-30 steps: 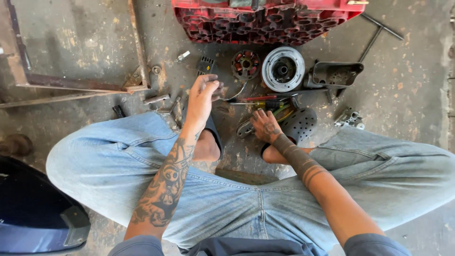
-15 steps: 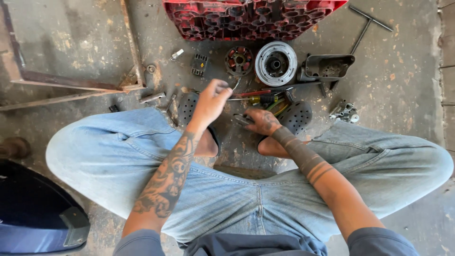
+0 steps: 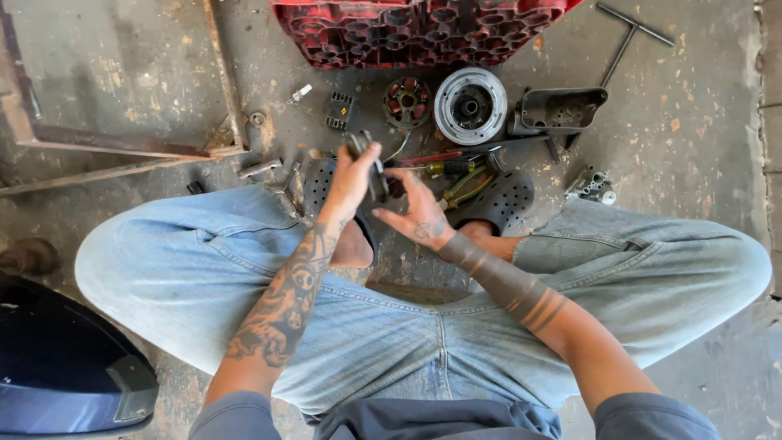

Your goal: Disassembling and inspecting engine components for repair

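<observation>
As 0.5 s ago, left hand (image 3: 352, 175) round dark metal part (image 3: 376, 173), now raised.

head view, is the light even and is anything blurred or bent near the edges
Head view: soft daylight, brighter on the concrete floor at right, dimmer at left; no hard shadows or glare. The left hand, the dark metal part it holds and the right hand look fairly sharp. The knees bulge outward and the metal frame leans, a wide-lens bend.
</observation>
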